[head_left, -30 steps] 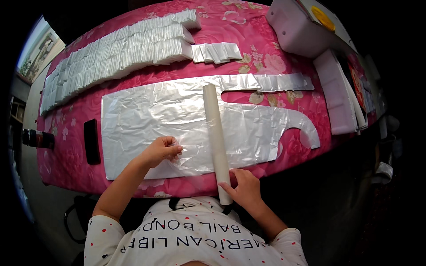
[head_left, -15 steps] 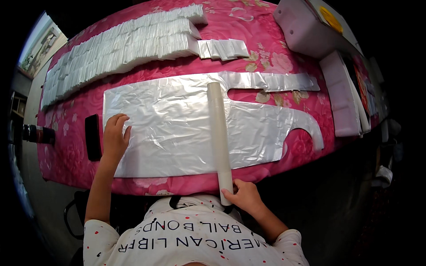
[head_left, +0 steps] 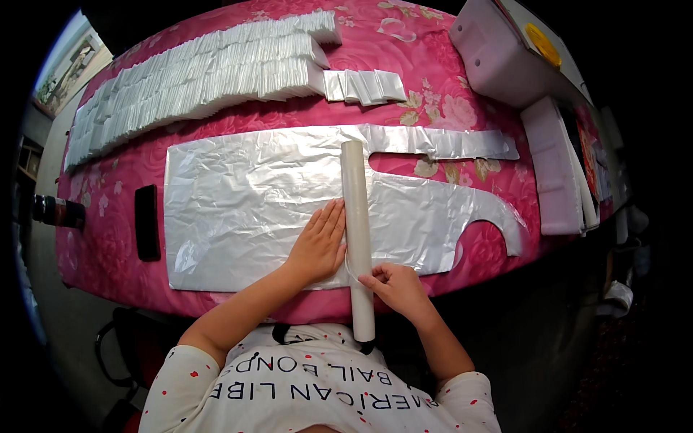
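A silvery-white plastic apron (head_left: 238,209) lies spread out, its strap ends pointing right. Across it rests a long off-white tube (head_left: 354,187), whose near end sticks out past the table edge toward my lap. My left hand (head_left: 320,238) lies flat on the film with its fingers stretched out, the tips against the tube's left side. Beside the tube's lower part, my right hand (head_left: 393,286) is closed in a pinch. A thin curved edge of the film rises over the tube to its fingertips, so it seems to grip the apron's near edge.
Long rows of folded white plastic packets (head_left: 216,79) stand at the far left, with a few flat packets (head_left: 364,86) beside them. A black phone (head_left: 146,224) and a dark jar (head_left: 59,212) are on the left. White foam boxes (head_left: 552,166) border the right side.
My left hand has moved right from the apron's left edge to the tube. My right hand has left the tube's near end and moved up to the film's edge.
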The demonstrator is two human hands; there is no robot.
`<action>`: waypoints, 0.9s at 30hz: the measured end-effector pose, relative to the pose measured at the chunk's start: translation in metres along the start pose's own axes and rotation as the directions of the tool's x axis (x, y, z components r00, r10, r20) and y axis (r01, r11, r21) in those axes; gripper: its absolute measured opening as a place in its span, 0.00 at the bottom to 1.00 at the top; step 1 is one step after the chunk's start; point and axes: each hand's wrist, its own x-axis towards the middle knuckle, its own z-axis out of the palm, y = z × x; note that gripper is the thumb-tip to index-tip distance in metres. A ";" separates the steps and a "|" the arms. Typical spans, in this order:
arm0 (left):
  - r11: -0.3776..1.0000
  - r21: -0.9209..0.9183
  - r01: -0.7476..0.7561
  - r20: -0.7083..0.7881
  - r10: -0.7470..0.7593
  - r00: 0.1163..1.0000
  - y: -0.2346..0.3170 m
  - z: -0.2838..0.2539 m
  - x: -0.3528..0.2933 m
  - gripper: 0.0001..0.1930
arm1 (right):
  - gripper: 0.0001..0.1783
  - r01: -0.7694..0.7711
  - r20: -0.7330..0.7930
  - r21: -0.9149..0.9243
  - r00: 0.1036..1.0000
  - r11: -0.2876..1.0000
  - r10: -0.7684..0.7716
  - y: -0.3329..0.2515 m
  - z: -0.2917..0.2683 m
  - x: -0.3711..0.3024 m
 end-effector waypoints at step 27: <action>0.999 0.041 -0.022 -0.009 0.023 1.000 -0.001 0.001 0.000 0.37 | 0.18 0.713 -0.713 0.700 0.701 0.034 -0.016 -0.038 -0.200 0.152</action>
